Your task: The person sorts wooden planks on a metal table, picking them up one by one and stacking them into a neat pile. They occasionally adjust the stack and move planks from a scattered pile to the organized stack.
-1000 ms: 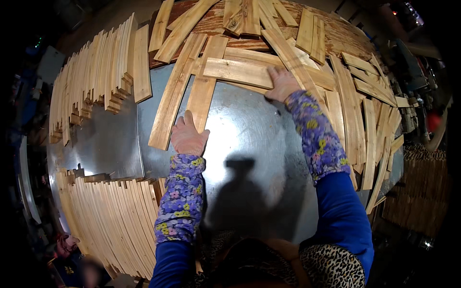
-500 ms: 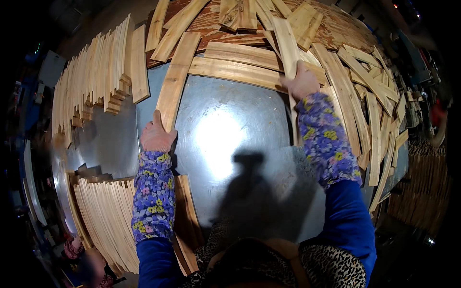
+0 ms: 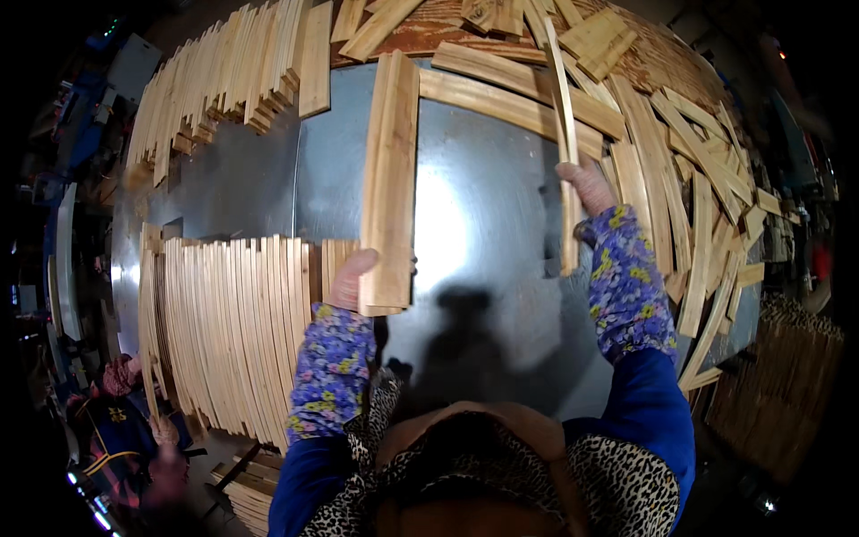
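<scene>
My left hand [image 3: 355, 279] is closed round the near end of a pale wooden board [image 3: 391, 188], which points away from me over the metal tabletop [image 3: 483, 192]. A lengthwise line on the board looks like a second board's edge, but I cannot tell for sure. Most of the left fingers are hidden beneath the wood. On the right, my right hand [image 3: 588, 183] grips another wooden board [image 3: 561, 98] tilted up on its narrow edge. Two boards [image 3: 501, 100] lie crosswise between the hands, farther off.
A row of upright boards [image 3: 237, 322] stands packed at the left, with another row [image 3: 215, 80] behind it. Loose boards [image 3: 711, 197] lie heaped at the right, and more sit on a reddish plywood sheet [image 3: 438, 31] at the back. Another person's hand [image 3: 164, 431] shows at lower left.
My left hand has drawn its board nearer to me, beside the upright row. The right hand's board has turned from its flat face onto its edge. My view has shifted too.
</scene>
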Demonstrator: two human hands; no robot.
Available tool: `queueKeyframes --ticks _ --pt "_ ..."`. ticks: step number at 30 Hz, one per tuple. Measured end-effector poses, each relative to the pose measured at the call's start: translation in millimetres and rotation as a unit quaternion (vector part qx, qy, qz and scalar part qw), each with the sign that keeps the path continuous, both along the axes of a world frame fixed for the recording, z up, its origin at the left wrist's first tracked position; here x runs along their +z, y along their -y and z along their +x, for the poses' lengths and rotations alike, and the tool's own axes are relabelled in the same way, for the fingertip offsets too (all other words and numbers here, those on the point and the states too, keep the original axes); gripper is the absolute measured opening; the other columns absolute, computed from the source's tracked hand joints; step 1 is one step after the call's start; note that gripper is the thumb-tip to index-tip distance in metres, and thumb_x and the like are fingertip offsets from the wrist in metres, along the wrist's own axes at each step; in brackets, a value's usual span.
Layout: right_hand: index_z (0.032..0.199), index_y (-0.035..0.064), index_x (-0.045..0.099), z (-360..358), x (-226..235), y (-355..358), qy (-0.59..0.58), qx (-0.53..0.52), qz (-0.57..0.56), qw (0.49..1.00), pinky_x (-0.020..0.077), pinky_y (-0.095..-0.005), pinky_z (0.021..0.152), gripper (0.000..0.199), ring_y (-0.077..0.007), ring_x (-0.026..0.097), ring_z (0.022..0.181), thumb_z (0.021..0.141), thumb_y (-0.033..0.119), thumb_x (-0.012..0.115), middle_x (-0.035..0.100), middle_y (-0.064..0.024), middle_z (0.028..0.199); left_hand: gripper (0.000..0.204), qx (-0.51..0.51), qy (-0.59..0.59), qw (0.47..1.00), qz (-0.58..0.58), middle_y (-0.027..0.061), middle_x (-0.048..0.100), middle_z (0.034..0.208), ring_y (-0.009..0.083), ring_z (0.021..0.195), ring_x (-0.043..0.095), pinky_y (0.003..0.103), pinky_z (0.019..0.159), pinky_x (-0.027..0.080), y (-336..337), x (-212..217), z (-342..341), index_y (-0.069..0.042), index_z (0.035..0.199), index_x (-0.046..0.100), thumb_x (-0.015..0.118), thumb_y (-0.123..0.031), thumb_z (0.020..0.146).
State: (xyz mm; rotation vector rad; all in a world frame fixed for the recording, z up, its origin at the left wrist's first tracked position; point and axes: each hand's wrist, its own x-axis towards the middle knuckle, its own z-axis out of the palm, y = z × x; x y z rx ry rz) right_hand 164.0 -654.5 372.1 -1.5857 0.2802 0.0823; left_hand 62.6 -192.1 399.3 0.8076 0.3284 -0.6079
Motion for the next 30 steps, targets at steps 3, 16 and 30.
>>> queueKeyframes --ticks 3,16,30 --pt "0.111 0.0072 0.072 -90 12 -100 -0.134 0.006 0.233 0.963 0.0633 -0.0347 0.072 0.036 -0.0212 0.072 0.075 0.090 0.035 0.080 0.074 -0.0088 0.088 0.079 -0.023 0.051 0.992 0.111 0.0207 0.073 0.128 0.0315 0.108 0.076 0.043 0.089 0.068 29 -26 -59 0.000 0.158 0.051 0.078 -0.020 0.087" --pt "0.138 0.0042 0.067 -262 -49 -211 -0.185 -0.071 0.458 0.866 0.0666 -0.0472 0.089 0.045 -0.0298 0.077 0.103 0.107 0.036 0.067 0.077 -0.0178 0.119 0.069 0.059 0.121 0.986 0.102 0.0239 0.069 0.136 0.0332 0.122 0.073 0.041 0.102 0.063 12 -48 -185 0.001 0.158 0.049 0.062 -0.015 0.092" --pt "0.168 -0.0071 0.029 -322 -15 -305 -0.097 0.158 -0.312 0.932 0.0473 -0.0455 0.121 0.115 -0.0407 0.053 0.148 0.086 0.053 0.081 0.048 -0.0342 0.162 0.039 -0.164 0.170 0.715 0.658 0.0189 0.077 0.105 0.0375 0.106 0.073 0.047 0.098 0.055 10 -64 -313 -0.003 0.122 0.073 0.062 -0.036 0.104"
